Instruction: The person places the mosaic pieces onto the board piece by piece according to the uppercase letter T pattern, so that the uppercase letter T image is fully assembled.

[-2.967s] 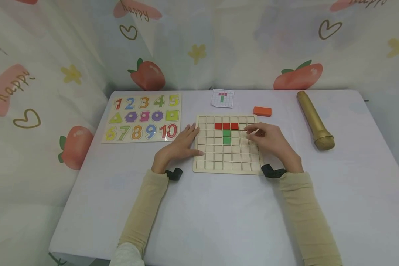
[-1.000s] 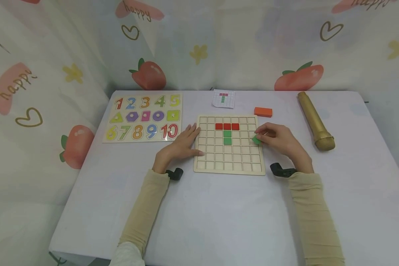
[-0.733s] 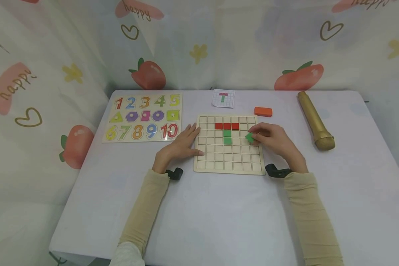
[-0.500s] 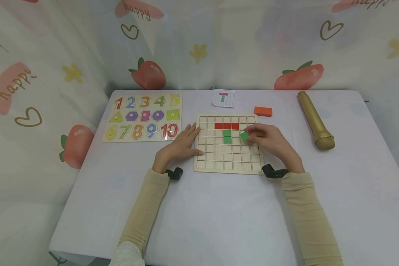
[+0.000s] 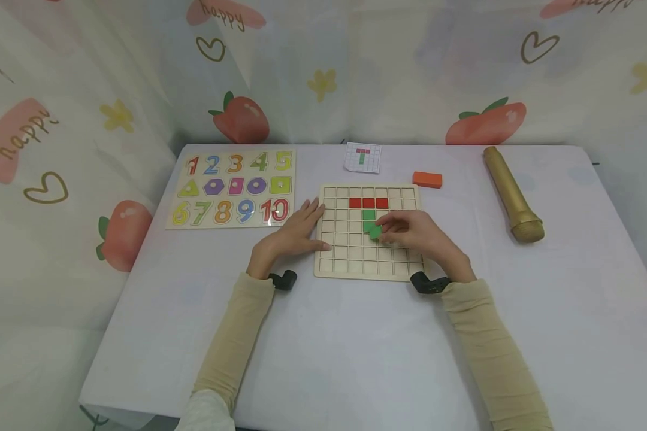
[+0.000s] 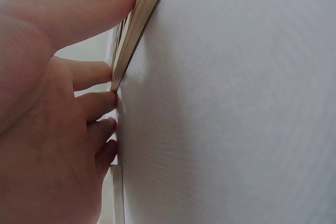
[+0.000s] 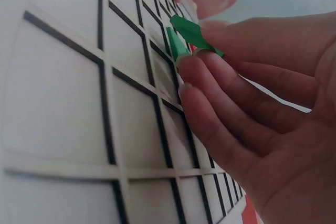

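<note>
A pale wooden grid board (image 5: 345, 263) lies on the white table in the head view. It carries a row of red square tiles (image 5: 369, 203) with green tiles (image 5: 369, 214) in a column beneath. My right hand (image 5: 417, 233) pinches another green tile (image 5: 375, 232) between thumb and fingers, tilted just over the lower end of that column. The right wrist view shows this held tile (image 7: 190, 31) off the board's surface, other fingertips close to the grid. My left hand (image 5: 291, 233) rests with extended fingers against the board's left edge; its thumb touches the board's edge (image 6: 137, 24) too.
Behind the board lies a small pattern card (image 5: 373, 163) with a red and green T. An orange block (image 5: 427, 179) sits at its back right. Farther right is a gold microphone (image 5: 512, 194). A number and shape puzzle board (image 5: 223, 177) occupies the back left.
My right hand has carried the green tile leftward from the board's right side to the foot of the green column. The left hand has stayed at the board's left edge.
</note>
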`<state>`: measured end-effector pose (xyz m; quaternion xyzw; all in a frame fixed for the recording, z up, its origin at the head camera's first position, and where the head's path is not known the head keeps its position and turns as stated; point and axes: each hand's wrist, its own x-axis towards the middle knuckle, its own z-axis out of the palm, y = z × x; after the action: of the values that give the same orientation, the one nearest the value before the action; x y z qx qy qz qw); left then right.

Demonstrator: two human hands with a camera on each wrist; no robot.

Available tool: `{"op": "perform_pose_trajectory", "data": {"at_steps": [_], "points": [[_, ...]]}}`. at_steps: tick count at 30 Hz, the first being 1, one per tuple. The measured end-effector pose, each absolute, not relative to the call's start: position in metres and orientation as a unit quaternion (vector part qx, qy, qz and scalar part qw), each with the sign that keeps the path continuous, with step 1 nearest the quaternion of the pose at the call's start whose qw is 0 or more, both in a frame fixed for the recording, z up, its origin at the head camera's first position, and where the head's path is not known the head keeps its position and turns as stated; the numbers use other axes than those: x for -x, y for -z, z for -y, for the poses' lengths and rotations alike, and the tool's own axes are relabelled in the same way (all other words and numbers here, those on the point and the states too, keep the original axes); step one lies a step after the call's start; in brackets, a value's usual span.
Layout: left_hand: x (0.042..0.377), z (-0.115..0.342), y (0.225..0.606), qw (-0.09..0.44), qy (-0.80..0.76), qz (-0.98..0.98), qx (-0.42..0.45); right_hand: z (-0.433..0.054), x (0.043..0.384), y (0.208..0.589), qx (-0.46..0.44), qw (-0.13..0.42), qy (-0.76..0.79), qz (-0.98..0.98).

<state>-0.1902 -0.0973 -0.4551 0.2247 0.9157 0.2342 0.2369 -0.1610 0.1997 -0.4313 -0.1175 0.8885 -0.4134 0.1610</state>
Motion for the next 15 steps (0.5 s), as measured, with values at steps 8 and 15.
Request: {"op": "perform_pose_trajectory", "data": {"at_steps": [8, 15], "points": [[0.19, 0.097, 0.454, 0.238, -0.235, -0.915, -0.226, -0.192, 0.161, 0.437, 0.137, 0.161, 0.395, -0.894], [0.19, 0.097, 0.453, 0.239, -0.235, -0.915, -0.225, -0.188, 0.159, 0.438, 0.134, 0.162, 0.387, -0.898]]}}
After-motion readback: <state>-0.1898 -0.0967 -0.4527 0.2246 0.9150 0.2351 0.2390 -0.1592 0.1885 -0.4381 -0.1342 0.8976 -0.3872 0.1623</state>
